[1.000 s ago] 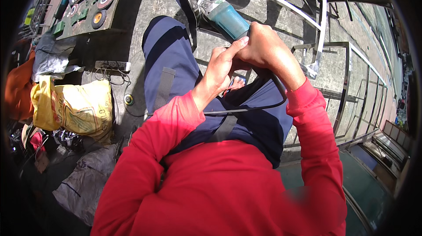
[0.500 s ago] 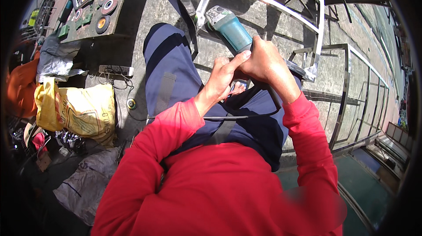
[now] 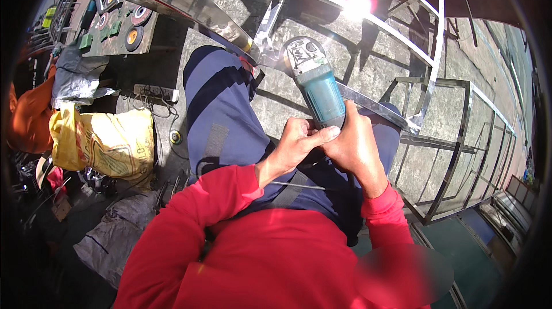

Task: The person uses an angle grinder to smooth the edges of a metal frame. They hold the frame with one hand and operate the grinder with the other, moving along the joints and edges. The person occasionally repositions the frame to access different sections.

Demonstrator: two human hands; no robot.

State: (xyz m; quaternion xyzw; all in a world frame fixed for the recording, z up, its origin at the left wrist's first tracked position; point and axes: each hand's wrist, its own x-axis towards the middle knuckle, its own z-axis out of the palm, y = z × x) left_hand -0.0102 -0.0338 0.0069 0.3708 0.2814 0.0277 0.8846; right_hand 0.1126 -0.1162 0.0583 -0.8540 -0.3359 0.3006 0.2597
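A teal angle grinder (image 3: 323,93) with a scuffed metal head and a round guard extends away from me between my knees. My right hand (image 3: 356,145) is wrapped round its rear end. Beside it my left hand (image 3: 294,147) closes on the same end, its thumb lying against the right hand; the fingers underneath are partly hidden. The grinder's head is close to the welded corner of a shiny metal frame (image 3: 397,34), near a wide polished metal tube (image 3: 190,12). Whether its disc touches the metal, I cannot tell.
Left are a board (image 3: 123,41) with several grinding discs, a yellow sack (image 3: 109,139), a power strip (image 3: 156,92) with cords and a loose disc (image 3: 175,137) on the floor. A second metal frame (image 3: 454,165) stands right. A dark cord crosses my lap.
The grinder and both hands have come lower in the view, and the grinder's head has turned to show its top and guard. The polished tube at upper left now slants across the board's edge.
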